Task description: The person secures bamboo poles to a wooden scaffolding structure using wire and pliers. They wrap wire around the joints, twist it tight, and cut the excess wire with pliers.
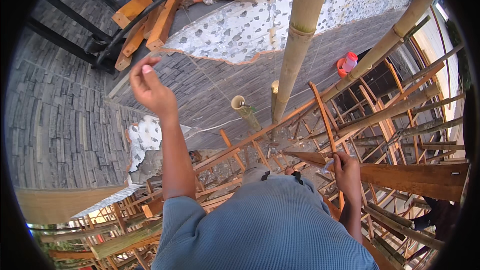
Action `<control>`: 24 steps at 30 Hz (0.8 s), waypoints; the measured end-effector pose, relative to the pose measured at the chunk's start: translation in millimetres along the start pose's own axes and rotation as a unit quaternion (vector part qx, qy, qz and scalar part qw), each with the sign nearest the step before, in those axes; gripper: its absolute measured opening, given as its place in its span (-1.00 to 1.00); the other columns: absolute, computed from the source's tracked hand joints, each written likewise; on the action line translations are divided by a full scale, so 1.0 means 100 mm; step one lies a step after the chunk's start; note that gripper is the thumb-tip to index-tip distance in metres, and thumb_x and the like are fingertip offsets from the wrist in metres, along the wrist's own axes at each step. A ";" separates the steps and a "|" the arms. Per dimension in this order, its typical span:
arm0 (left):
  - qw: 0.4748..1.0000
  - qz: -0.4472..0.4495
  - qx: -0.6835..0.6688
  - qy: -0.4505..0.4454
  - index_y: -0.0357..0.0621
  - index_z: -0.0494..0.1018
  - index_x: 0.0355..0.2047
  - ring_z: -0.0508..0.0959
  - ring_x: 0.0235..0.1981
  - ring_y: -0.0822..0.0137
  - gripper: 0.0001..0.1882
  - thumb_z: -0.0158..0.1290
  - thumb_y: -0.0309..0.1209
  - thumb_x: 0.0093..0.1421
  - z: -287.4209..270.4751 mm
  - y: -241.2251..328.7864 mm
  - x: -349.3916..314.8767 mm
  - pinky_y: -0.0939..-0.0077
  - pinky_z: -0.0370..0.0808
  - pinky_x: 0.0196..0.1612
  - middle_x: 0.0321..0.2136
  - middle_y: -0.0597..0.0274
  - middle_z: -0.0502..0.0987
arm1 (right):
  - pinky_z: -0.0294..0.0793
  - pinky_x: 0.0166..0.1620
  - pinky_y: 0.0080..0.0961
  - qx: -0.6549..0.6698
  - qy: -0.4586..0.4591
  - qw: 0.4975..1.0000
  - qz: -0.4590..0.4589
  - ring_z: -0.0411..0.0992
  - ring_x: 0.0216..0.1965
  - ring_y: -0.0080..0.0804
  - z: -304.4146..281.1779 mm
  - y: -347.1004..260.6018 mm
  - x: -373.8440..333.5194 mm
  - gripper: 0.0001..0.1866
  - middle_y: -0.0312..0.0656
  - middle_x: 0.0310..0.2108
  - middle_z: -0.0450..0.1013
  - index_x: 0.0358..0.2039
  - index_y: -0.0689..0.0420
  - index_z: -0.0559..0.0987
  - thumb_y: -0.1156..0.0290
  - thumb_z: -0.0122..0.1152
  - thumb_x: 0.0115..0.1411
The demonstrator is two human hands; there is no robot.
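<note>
My left hand is raised in front of the grey stone-strip wall, its fingers loosely bent and apart, with nothing visible in them. It is nearest to the ends of several orange-brown timber pieces. Lower on the right, my right hand has its fingers closed beside a wide wooden plank and a narrow wooden batten. A scrap of clear plastic shows at its fingertips. What those fingers grip is hidden.
A thick bamboo pole rises ahead, with a cut bamboo stub beside it. White chipped plaster breaks the stone facing. Black metal railings stand at the upper left. A red-lidded jar sits at right; bamboo and timber scaffolding spreads below.
</note>
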State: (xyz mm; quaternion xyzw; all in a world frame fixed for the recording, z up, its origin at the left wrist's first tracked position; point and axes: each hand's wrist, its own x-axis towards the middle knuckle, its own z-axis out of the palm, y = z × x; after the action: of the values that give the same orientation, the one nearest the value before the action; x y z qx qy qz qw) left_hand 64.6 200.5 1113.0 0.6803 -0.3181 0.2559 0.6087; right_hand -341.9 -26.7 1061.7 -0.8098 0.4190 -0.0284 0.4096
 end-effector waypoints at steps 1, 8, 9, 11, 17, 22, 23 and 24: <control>0.983 0.002 -0.113 -0.148 -0.27 0.43 0.00 0.51 0.00 0.23 -0.69 -0.06 -0.30 0.41 0.35 0.21 -0.59 0.28 0.41 0.12 -0.02 0.05 0.50 | 0.45 -0.37 -0.40 0.026 0.001 0.997 -0.074 0.52 -0.50 -0.35 0.14 -0.07 0.01 -0.82 0.02 -0.51 0.56 -0.23 0.37 0.62 0.53 0.11 0.29; 0.805 -0.178 -0.165 -0.542 -0.26 0.54 -0.16 0.61 -0.25 0.12 -0.73 0.10 -0.29 0.28 0.86 1.01 -2.25 0.27 0.51 -0.21 -0.27 0.08 0.57 | 0.52 -0.27 -0.38 0.091 -0.112 0.964 -0.222 0.57 -0.36 -0.17 0.15 -0.38 0.09 -0.84 -0.03 -0.38 0.57 -0.18 0.28 0.60 0.58 0.14 0.25; 0.826 -0.132 -0.137 -0.530 -0.28 0.55 -0.23 0.62 -0.33 0.12 -0.79 0.13 -0.37 0.26 0.82 1.04 -2.23 0.30 0.51 -0.30 -0.35 0.08 0.58 | 0.51 -0.27 -0.41 0.115 -0.130 0.963 -0.207 0.57 -0.36 -0.22 0.14 -0.40 0.07 -0.82 -0.05 -0.38 0.57 -0.14 0.27 0.59 0.57 0.14 0.26; 0.847 -0.126 -0.088 -0.508 -0.26 0.53 -0.33 0.58 -0.40 0.06 -0.83 0.16 -0.38 0.23 0.79 0.99 -2.14 0.24 0.48 -0.35 -0.44 0.08 0.55 | 0.48 -0.27 -0.47 0.149 -0.126 0.952 -0.236 0.52 -0.38 -0.37 0.31 -0.15 0.10 -0.69 -0.14 -0.40 0.53 0.04 0.18 0.56 0.56 0.12 0.29; 0.913 -0.110 -0.025 -0.391 -0.30 0.54 -0.34 0.55 -0.50 0.24 -0.88 0.12 -0.47 0.26 0.84 0.88 -1.80 0.43 0.45 -0.41 -0.49 0.16 0.56 | 0.42 -0.31 -0.45 0.176 -0.036 0.936 -0.301 0.39 -0.47 -0.42 0.69 0.11 0.41 -0.56 -0.19 -0.47 0.38 0.19 0.04 0.52 0.55 0.11 0.30; 0.938 -0.284 -0.181 -0.080 -0.23 0.48 -0.46 0.16 -0.60 0.69 -0.68 0.00 -0.31 0.42 0.64 0.82 -0.98 0.69 0.11 -0.53 -0.63 0.48 0.31 | 0.41 -0.36 -0.39 0.170 -0.005 0.932 -0.320 0.36 -0.51 -0.34 0.63 0.22 0.59 -0.55 -0.17 -0.51 0.36 0.18 0.04 0.53 0.57 0.14 0.27; 0.971 -0.212 -0.068 -0.087 -0.23 0.47 -0.46 0.18 -0.60 0.67 -0.68 0.00 -0.31 0.42 0.61 0.82 -0.92 0.67 0.13 -0.53 -0.63 0.47 0.31 | 0.41 -0.36 -0.37 0.139 -0.017 0.936 -0.324 0.37 -0.51 -0.30 0.62 0.25 0.57 -0.56 -0.16 -0.51 0.37 0.17 0.05 0.53 0.57 0.13 0.27; 0.985 -0.137 0.041 -0.094 -0.24 0.47 -0.46 0.20 -0.61 0.65 -0.68 0.00 -0.31 0.42 0.65 0.81 -0.88 0.65 0.15 -0.53 -0.63 0.46 0.32 | 0.42 -0.37 -0.36 0.102 -0.024 0.939 -0.326 0.38 -0.51 -0.27 0.60 0.30 0.56 -0.57 -0.15 -0.51 0.38 0.15 0.06 0.54 0.58 0.13 0.26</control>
State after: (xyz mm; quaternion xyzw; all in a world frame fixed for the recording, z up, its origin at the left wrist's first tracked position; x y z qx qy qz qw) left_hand -56.9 141.9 1093.6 0.7626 -0.2666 0.1177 0.5775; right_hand -301.7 -37.4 984.8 -0.8563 0.1168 -0.1837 0.4683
